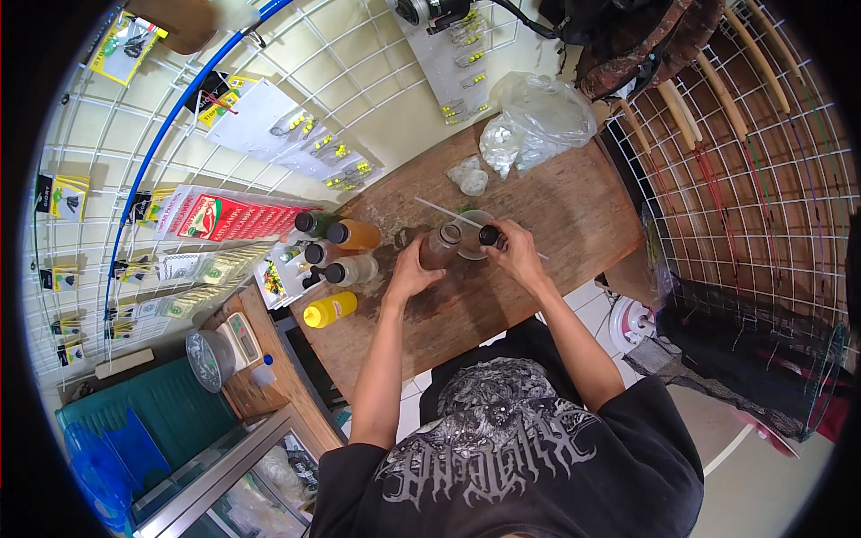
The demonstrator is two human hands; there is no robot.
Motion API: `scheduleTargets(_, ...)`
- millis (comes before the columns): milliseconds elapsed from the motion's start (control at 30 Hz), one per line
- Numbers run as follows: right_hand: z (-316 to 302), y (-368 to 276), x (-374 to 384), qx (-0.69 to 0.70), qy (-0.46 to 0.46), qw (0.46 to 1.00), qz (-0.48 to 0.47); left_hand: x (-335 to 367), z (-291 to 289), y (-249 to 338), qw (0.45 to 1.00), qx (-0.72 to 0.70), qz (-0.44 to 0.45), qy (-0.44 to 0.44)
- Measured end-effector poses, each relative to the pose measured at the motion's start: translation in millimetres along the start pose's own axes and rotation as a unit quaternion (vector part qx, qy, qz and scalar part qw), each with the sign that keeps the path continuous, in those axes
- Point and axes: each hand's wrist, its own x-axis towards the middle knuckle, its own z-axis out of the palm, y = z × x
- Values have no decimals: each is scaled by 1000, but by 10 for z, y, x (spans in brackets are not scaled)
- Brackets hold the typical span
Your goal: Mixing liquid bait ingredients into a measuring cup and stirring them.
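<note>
Yellow bottle (329,309) lies at 8 o'clock on the wooden tabletop (574,211). Left hand (410,272) has fingers wrapped round a brown bottle (439,247) at centre. Right hand (517,254), at 3 o'clock of it, pinches a black cap (489,235). Clear plastic bag (536,117) farther at 1 o'clock.

Desk (574,215): bare wood to the right of the right hand (516,255) and along the near edge, open for passage. Left of the left hand (408,273), a cluster of capped bottles (336,251) and a yellow bottle (329,309) block the way. Far side: plastic bags (529,121) and a small dish (471,235) just beyond both hands. Wire grid wall (359,72) closes the back.
</note>
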Motion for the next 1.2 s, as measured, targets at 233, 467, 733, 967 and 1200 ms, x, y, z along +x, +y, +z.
scheduleTargets(233,-51,-58,36,6,18,996,-87,60,90,-197,999,-44,7,18)
scheduleTargets(467,-214,-482,104,18,-45,995,-88,20,34,69,1000,-22,10,-7)
scheduleTargets(733,-315,-650,225,-157,-121,946,-255,36,19,94,998,27,14,-46)
scheduleTargets(967,-316,-700,215,-177,-144,946,-228,26,55,-58,997,54,7,-53)
scheduleTargets(1200,-367,-746,281,-177,-171,932,-266,65,8,-14,996,65,31,-52)
